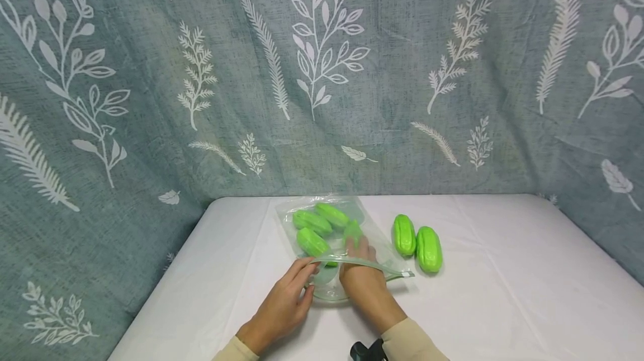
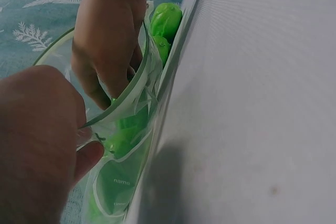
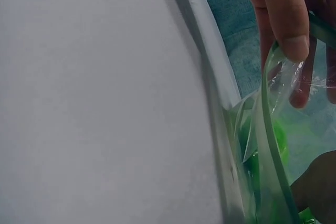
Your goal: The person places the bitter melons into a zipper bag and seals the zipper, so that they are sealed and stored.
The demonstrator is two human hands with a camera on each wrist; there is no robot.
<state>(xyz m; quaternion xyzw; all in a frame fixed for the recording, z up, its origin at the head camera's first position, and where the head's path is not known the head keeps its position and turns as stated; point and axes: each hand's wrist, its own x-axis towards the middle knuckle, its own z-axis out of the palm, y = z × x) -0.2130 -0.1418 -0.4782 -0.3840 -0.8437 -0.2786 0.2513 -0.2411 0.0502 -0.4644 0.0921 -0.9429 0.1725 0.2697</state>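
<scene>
We see the left hand (image 1: pixel 283 306), its grip pinching the rim (image 1: pixel 397 272) of a clear zip bag (image 1: pixel 374 232) on the white table (image 1: pixel 528 294); the right hand (image 1: pixel 363 281) reaches inside to a lime-green piece (image 1: pixel 353 229), though whether its grip closes there we cannot tell. Should the left pinch loosen, we judge, the limp film could sag onto the right wrist and snag it. We note thin, creased, glossy plastic and plump, oblong, lengthwise-ridged forms, including two loose pieces (image 1: pixel 429 249) lying beside the bag.
</scene>
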